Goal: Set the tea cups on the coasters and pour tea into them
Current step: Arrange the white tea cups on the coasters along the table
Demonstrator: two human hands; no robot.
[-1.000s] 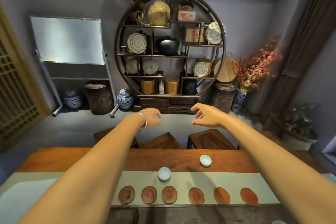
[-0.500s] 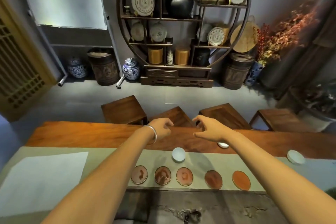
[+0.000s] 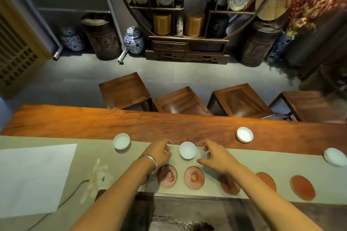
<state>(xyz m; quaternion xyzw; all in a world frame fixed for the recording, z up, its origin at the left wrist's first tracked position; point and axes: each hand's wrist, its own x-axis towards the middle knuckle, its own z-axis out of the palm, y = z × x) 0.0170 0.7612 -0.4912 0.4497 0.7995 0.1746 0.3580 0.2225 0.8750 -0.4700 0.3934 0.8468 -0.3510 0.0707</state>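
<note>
A small white tea cup stands on the pale runner, just behind a row of round reddish coasters. My left hand, with a silver bracelet at the wrist, hovers close to the cup's left side. My right hand hovers close to its right side. Both have loosely spread fingers and hold nothing. Another white cup sits to the left, a third cup on the bare wood at right, and one more cup at the far right edge.
The long wooden table has wooden stools behind it. A white sheet lies on the runner at left, beside a white flower sprig. A dark stone tray lies below the coasters. A round shelf stands at the back.
The view has tilted down toward the table. Both hands have dropped from mid-air to either side of the middle cup. More cups have come into view.
</note>
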